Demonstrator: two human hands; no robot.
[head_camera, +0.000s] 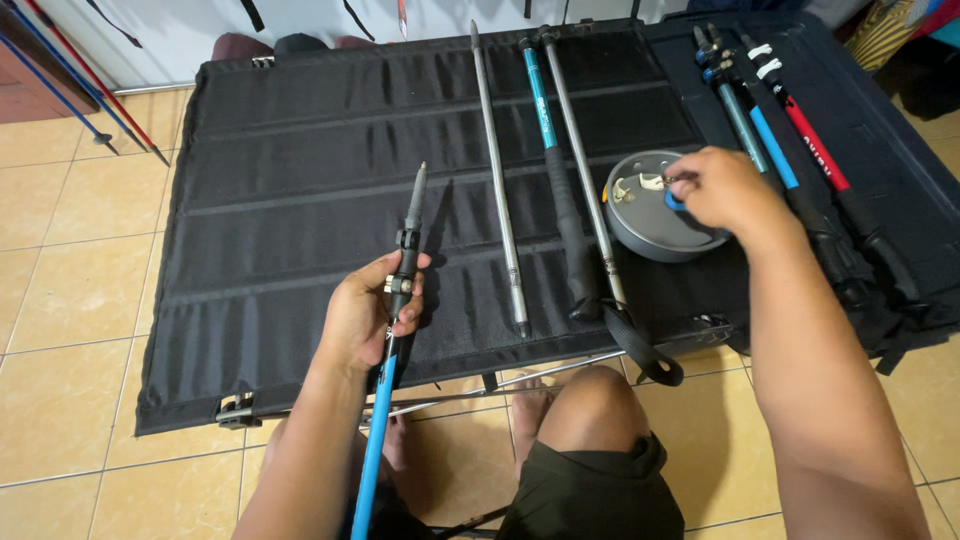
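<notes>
My left hand (368, 318) grips a blue trekking pole section (380, 440) near its black clamp, the thin grey tip (415, 197) pointing away over a black folding fabric table (300, 200). My right hand (722, 188) reaches into a round grey metal dish (640, 225) and pinches a small part there; small white and blue pieces lie in the dish. Between the hands lie a bare grey tube (497, 180), a teal pole section with a black grip (556, 170) and another grey tube (585, 170) with a black wrist strap (640, 350).
Two more poles, blue (765, 135) and red (815, 145), lie on a dark surface at the right. Thin poles (75, 90) lean at the far left over the tan tiled floor (70, 300). My knees (590, 400) sit under the table's near edge.
</notes>
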